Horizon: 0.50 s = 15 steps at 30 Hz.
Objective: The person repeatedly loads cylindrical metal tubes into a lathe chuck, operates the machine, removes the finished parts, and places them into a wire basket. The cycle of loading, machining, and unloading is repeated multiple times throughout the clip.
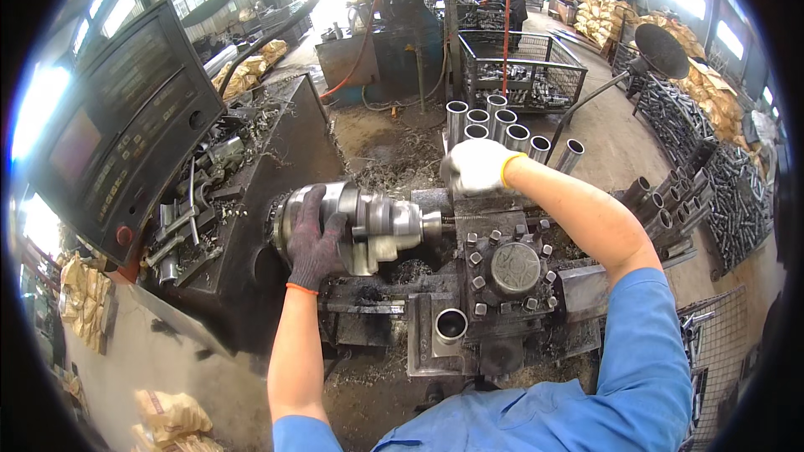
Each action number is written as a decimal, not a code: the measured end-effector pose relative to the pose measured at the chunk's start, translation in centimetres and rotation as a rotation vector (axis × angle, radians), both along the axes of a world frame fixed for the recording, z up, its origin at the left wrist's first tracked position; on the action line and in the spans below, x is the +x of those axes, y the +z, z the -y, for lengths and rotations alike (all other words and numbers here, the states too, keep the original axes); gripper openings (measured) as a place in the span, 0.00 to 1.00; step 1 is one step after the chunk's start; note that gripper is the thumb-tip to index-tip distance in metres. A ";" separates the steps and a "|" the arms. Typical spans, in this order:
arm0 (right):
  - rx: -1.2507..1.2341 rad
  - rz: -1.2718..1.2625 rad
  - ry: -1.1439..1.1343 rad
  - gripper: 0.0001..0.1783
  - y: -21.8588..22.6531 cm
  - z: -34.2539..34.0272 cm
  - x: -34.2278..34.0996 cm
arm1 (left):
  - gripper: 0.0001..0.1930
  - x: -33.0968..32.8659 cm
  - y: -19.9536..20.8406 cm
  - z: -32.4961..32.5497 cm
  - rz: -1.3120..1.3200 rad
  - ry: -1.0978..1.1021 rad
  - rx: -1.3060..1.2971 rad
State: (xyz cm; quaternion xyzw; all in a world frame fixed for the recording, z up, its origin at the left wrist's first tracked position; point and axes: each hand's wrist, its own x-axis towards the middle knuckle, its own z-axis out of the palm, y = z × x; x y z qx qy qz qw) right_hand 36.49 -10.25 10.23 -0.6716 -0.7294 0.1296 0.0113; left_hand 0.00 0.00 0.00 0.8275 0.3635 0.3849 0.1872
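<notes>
My left hand (316,238), in a dark grey glove with an orange cuff, lies on the metal lathe chuck (356,211) with its fingers spread. A short bright cylindrical piece (431,224) sticks out of the chuck's right end. My right hand (479,166), in a white glove with a yellow cuff, is curled closed above the far side of the tool post (514,268), beside several upright steel tubes (504,121). Whatever its fingers hold is hidden. One short tube (450,328) stands on the near left corner of the carriage.
A control panel (126,134) with a red button rises at left. Metal parts and shavings litter the machine top (285,117). Beyond stand a wire cage (523,67) of parts and a round lamp-like disc (662,50) on an arm. Another person (507,0) is far back.
</notes>
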 end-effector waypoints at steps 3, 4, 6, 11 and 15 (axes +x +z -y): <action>-0.187 0.031 0.205 0.27 -4.6 -1.0 1.0 | 0.33 1.2 0.7 -0.7 -0.068 0.017 0.020; -0.207 0.034 0.181 0.27 -6.3 -2.0 1.1 | 0.33 1.4 1.0 -1.1 -0.093 0.023 0.013; -0.281 0.081 0.201 0.22 -9.6 -3.2 1.8 | 0.32 2.1 2.0 -2.2 -0.137 0.048 0.013; -0.535 0.261 0.333 0.23 -14.3 -3.7 5.5 | 0.30 2.1 2.2 -2.5 -0.172 0.046 0.095; -0.515 0.258 0.073 0.29 -11.1 -3.2 7.7 | 0.29 2.6 2.3 -2.2 -0.215 0.058 0.063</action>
